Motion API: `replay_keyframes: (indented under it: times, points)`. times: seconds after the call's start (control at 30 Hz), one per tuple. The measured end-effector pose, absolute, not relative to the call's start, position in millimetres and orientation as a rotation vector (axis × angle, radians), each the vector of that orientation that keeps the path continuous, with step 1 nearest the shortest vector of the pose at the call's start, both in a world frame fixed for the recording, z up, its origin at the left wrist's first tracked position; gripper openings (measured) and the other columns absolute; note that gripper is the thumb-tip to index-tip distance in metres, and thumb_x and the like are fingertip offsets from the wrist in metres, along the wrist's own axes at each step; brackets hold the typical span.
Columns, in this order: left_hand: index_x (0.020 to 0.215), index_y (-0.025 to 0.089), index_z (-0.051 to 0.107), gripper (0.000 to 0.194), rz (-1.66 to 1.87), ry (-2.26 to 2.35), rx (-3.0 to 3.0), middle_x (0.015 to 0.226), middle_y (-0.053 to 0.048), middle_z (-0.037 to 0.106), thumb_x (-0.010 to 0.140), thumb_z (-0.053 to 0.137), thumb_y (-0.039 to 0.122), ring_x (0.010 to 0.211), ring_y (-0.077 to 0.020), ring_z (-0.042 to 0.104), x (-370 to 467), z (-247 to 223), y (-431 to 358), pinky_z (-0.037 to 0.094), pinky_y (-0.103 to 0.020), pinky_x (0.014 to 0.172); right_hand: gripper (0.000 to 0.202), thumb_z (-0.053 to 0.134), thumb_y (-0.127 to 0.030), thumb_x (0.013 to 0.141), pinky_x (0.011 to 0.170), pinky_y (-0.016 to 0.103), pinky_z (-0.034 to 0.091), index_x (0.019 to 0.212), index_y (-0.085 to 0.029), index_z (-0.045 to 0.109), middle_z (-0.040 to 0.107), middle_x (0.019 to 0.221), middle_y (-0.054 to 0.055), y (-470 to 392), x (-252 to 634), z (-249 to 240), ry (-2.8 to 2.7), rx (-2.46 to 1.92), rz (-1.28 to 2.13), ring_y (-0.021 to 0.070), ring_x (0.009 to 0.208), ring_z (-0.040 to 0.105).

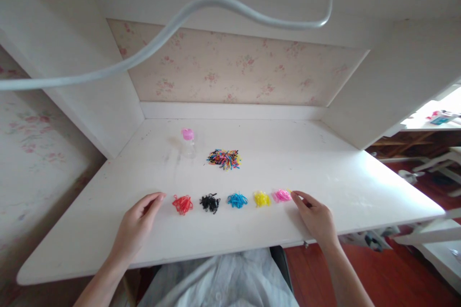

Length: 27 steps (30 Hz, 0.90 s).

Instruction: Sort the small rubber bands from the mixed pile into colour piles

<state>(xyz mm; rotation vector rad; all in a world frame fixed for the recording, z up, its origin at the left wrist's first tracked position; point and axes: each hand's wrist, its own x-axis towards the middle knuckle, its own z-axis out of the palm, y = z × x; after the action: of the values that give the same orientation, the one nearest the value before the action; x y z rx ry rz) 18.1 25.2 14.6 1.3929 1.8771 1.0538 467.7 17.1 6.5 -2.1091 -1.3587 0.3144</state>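
Small rubber bands lie in piles on the white desk. A row runs from left to right: a red pile (183, 205), a black pile (210, 203), a blue pile (237, 200), a yellow pile (261, 199) and a pink pile (281, 195). Behind the row is a mixed multicoloured pile (225, 159). My left hand (139, 223) is left of the red pile, its fingers pinched together; what they hold, if anything, is too small to tell. My right hand (314, 216) pinches at the right edge of the pink pile, with a bit of yellow by its fingertips.
A clear bottle (188, 147) with a pink cap stands at the back left of the desk (230, 237). A white cable (216, 2) crosses the upper view. Side panels and a flowered wall enclose the back. The desk's front edge is near my body.
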Motion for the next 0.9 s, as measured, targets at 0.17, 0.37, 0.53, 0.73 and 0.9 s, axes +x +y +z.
replay_keyframes:
  times: [0.17,0.37,0.53,0.73,0.9]
  points:
    - [0.098,0.021,0.066,0.040,1.015,1.898,1.446,0.106,-0.003,0.069,0.079,0.052,0.054,0.100,-0.0228,0.062,18,13,26,0.048,-0.028,0.084,0.046,0.049,-0.058,0.078,0.061,0.025,0.043,0.091,-0.023,0.074,0.069,0.069,0.004,18,468,1,-1.388,-2.089,0.244,0.0189,0.067,0.063]
    - [0.099,0.023,0.066,0.039,1.014,1.896,1.438,0.106,-0.001,0.069,0.078,0.053,0.054,0.099,-0.0204,0.062,17,9,28,0.047,-0.026,0.084,0.046,0.052,-0.058,0.077,0.054,0.022,0.041,0.089,-0.020,0.075,0.067,0.064,0.002,12,464,-1,-1.274,-2.025,0.186,0.0150,0.059,0.060]
    - [0.098,0.023,0.067,0.038,1.009,1.900,1.466,0.106,-0.001,0.069,0.079,0.053,0.053,0.099,-0.0210,0.062,18,9,28,0.048,-0.026,0.083,0.040,0.054,-0.052,0.082,0.052,0.019,0.040,0.087,-0.018,0.074,0.063,0.058,0.000,-3,434,4,-1.381,-1.844,0.025,0.0094,0.048,0.052]
    - [0.096,0.024,0.067,0.039,0.990,1.898,1.451,0.103,0.000,0.070,0.078,0.054,0.055,0.098,-0.0200,0.062,18,10,29,0.048,-0.025,0.083,0.028,0.052,-0.039,0.087,0.055,0.017,0.040,0.089,-0.023,0.074,0.072,0.075,0.001,0,400,4,-1.743,-1.721,-0.230,0.0080,0.053,0.060]
    - [0.096,0.023,0.067,0.040,0.990,1.877,1.451,0.104,-0.001,0.070,0.077,0.054,0.056,0.100,-0.0204,0.062,20,12,29,0.047,-0.026,0.085,0.026,0.051,-0.039,0.088,0.053,0.018,0.039,0.091,-0.025,0.073,0.072,0.077,-0.001,7,394,3,-1.827,-1.762,-0.296,0.0089,0.054,0.062]
